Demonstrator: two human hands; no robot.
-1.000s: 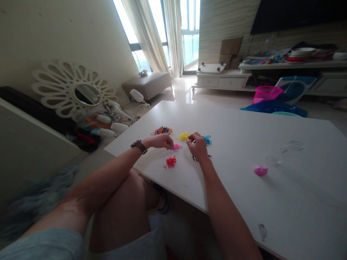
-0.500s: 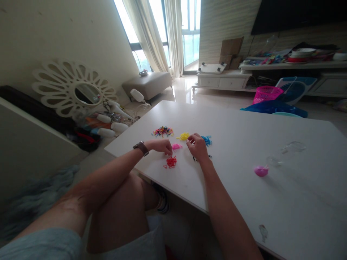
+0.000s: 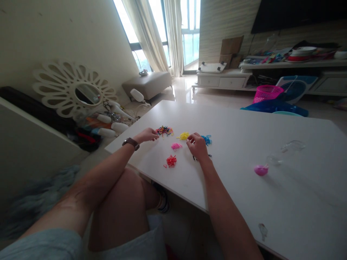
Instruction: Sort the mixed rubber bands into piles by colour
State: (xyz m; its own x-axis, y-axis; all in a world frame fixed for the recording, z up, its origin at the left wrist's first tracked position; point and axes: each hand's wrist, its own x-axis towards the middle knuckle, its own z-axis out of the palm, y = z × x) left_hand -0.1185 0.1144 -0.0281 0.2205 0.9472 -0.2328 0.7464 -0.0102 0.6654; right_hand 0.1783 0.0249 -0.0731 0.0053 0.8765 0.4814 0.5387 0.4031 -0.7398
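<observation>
My left hand [image 3: 148, 135], with a watch on its wrist, is at the left edge of a mixed-colour pile of small rubber bands [image 3: 165, 130]. Its fingertips are pinched together; what they hold, if anything, is too small to see. My right hand [image 3: 197, 145] hovers between the yellow bands [image 3: 184, 136] and the blue bands [image 3: 207, 140], fingers curled in a pinch with the contents hidden. Black bands [image 3: 210, 155] show partly beside its wrist. Nearer me on the white table [image 3: 230, 155] lie the pink bands [image 3: 176, 146] and the red bands [image 3: 171, 161].
To the right on the table sit a pink, rounded object [image 3: 261, 170] and clear plastic pieces [image 3: 293, 146]. A small flat sticker-like piece [image 3: 262, 231] is close to the front edge. Beyond the far edge stands a pink basket [image 3: 267, 94].
My left hand has moved from beside the pink and red bands, away from me and leftward, to the mixed pile. My right hand has stayed almost still.
</observation>
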